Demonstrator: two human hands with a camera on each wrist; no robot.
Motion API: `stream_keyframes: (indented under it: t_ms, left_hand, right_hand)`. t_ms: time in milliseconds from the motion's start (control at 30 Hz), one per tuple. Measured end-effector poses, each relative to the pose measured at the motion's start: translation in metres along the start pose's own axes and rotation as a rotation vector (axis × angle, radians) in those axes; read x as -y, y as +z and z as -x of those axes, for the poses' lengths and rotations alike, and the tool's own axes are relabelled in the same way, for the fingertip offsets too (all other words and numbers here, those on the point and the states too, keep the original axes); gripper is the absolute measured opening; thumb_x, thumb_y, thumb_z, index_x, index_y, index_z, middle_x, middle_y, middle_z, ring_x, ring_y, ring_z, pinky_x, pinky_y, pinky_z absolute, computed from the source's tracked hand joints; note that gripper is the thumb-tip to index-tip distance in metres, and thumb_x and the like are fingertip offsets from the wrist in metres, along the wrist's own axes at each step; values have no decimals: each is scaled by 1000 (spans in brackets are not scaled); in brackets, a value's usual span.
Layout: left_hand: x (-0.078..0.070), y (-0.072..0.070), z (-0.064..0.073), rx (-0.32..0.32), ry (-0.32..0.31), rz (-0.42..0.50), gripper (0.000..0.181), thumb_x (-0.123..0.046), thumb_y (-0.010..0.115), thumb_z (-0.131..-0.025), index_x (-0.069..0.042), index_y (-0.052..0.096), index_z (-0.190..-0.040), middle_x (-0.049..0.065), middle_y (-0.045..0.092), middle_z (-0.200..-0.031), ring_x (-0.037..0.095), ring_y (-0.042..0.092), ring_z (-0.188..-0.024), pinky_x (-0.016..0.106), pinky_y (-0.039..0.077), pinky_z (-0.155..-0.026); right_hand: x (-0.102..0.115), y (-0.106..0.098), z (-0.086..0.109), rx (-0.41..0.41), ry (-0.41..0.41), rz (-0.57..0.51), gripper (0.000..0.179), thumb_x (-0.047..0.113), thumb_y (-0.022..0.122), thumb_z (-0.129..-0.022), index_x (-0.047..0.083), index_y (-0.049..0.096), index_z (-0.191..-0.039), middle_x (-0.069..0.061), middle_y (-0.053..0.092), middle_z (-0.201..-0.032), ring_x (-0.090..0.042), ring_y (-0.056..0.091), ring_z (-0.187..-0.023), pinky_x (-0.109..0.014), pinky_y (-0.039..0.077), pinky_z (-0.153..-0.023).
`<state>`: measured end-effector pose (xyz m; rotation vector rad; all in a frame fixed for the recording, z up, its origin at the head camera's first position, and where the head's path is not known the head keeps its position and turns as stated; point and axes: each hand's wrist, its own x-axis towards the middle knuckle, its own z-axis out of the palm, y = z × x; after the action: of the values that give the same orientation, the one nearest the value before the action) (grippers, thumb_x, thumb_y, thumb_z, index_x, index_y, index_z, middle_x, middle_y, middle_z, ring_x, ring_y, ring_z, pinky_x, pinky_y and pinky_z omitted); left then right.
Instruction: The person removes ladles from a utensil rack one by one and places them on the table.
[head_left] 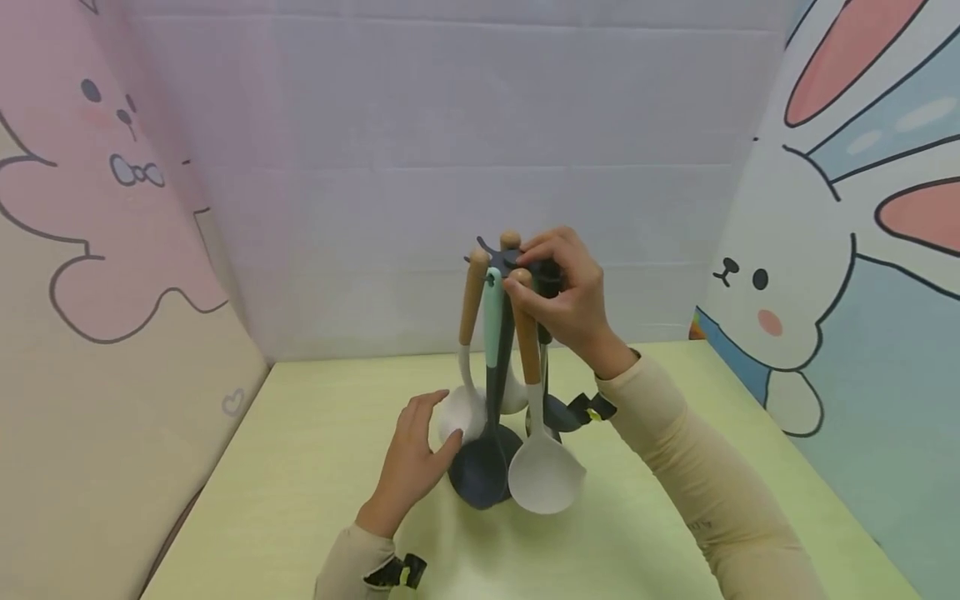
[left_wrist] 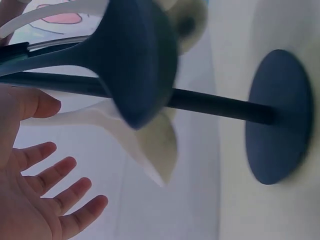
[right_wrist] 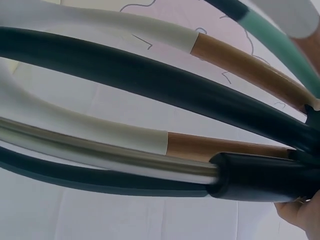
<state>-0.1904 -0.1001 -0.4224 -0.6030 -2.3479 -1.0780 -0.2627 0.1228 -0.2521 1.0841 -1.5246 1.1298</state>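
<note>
A dark utensil rack (head_left: 510,260) with curved hooks has several kitchen utensils hanging round its pole. At its top my right hand (head_left: 566,287) pinches the wooden handle end of a white ladle (head_left: 546,477); the fingertips also lie close to the hooks. My left hand (head_left: 412,454) is beside the lower utensils, fingers spread, near a dark ladle (head_left: 480,473) with a mint-green handle and a white utensil (head_left: 459,412) with a wooden handle. In the left wrist view that palm (left_wrist: 30,200) holds nothing. A black-handled utensil (right_wrist: 265,175) with a metal shaft hangs near my right hand.
The rack's round dark base (left_wrist: 280,150) stands on the pale yellow-green table (head_left: 315,467). Behind is a white cloth wall (head_left: 450,125). Cartoon-printed panels stand on the left (head_left: 112,250) and the right (head_left: 885,350).
</note>
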Motion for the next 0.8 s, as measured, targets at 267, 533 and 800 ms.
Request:
stream_keyframes:
  t_ms: [267,533,800]
  left_hand:
    - [-27,-3,-42,10,74,150,51,-7,69,-90,1,51,-138,17,55,-129,34,54,-119,53,51,-88]
    - [-49,1,-72,-6,114,325,46,-1,69,-90,2,54,-133,19,57,-122,36,57,-116,51,55,-87]
    - [-64,4,-80,-73,122,460,39,1,68,-91,2,58,-128,20,63,-113,37,64,-107,46,57,-83]
  right_hand:
    - [6,-13,4,4,18,-2,50,43,71,-89,-6,64,-87,-24,59,-96,-23,57,-90,-21,50,-70]
    - [10,-23,6,-3,37,-48,49,42,72,-89,-7,64,-87,-22,59,-95,-25,57,-89,-20,52,-70]
    - [15,-31,7,22,34,-119,52,43,73,-89,-8,63,-86,-25,58,-94,-21,58,-91,-22,53,-73]
